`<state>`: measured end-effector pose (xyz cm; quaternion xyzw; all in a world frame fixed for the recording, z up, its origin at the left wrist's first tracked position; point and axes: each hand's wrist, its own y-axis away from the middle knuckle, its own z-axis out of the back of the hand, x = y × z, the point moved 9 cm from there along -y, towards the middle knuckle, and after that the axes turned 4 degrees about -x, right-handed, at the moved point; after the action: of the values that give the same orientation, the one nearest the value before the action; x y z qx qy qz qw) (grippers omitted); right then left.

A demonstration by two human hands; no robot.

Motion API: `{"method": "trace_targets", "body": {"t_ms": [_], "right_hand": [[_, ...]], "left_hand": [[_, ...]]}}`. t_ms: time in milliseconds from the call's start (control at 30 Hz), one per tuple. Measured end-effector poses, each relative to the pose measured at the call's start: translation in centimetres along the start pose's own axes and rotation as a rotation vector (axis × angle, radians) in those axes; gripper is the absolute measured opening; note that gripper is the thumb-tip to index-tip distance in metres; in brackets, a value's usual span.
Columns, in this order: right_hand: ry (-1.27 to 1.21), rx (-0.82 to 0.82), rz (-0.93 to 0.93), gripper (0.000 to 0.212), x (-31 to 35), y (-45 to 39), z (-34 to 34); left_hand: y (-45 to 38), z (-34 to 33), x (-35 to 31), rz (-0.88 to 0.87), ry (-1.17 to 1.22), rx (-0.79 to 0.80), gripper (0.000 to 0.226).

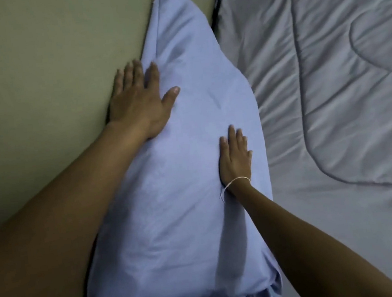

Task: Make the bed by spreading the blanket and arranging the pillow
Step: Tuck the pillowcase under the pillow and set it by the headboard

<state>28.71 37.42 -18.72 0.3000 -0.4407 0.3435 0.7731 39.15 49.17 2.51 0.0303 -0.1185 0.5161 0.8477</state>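
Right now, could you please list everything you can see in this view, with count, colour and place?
light blue fabric pillow: one, lengthwise down the centre, between wall and blanket
grey quilted blanket: one, spread over the bed on the right, creased
beige wall surface: one, along the left
thin white string bracelet: one, on the right wrist
left hand: one, flat on the pillow's left edge by the wall, fingers straight
right hand: one, flat on the pillow's right side, fingers straight
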Motion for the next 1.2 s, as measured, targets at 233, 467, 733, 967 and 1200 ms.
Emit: {"method": "trace_targets", "body": {"t_ms": [233,467,733,967,1200], "right_hand": [[-0.047,-0.07,0.102,0.053,4.1,-5.6,2.8],[0.158,-0.117,-0.192,0.055,-5.6,-6.1,3.3],[0.191,0.151,0.102,0.059,-7.5,6.0,1.7],[0.723,0.505,0.269,0.063,-9.3,13.0,9.3],[0.777,0.348,0.556,0.053,2.7,14.0,22.3]], "left_hand": [[-2.7,2.7,-7.6,-0.244,-0.03,-0.214,0.054],[-3.2,0.0,-7.6,-0.19,-0.348,-0.171,0.056],[10.1,-5.9,-11.2,-0.263,-0.428,-0.057,0.063],[18.5,-4.6,-12.6,-0.004,-0.05,0.12,0.055],[23.4,8.0,-15.9,0.26,0.266,0.018,0.028]]}}
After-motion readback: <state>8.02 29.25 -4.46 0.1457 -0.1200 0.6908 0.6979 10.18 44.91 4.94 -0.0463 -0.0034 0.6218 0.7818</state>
